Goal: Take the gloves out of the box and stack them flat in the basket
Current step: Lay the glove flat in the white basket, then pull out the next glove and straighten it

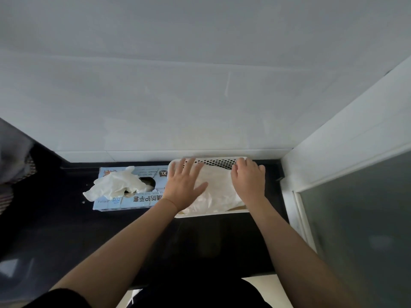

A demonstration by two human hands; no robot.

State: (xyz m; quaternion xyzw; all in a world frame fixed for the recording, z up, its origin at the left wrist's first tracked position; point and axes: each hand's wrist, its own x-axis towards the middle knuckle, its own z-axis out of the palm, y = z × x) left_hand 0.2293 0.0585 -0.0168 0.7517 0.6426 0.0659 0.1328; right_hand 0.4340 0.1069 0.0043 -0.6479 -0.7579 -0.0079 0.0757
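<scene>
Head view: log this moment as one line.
left hand: flat on gloves | right hand: pressing gloves | basket: holds stack | box: glove protruding

One box point(131, 187), one basket point(213, 162), two hands (gloves uncountable).

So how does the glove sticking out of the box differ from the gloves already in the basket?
The glove in the box is crumpled and bunched, spilling out of the opening; the gloves in the basket lie spread flat. No hand touches the box glove; the left hand and right hand rest on the basket gloves. Both are thin, whitish and translucent.
</scene>
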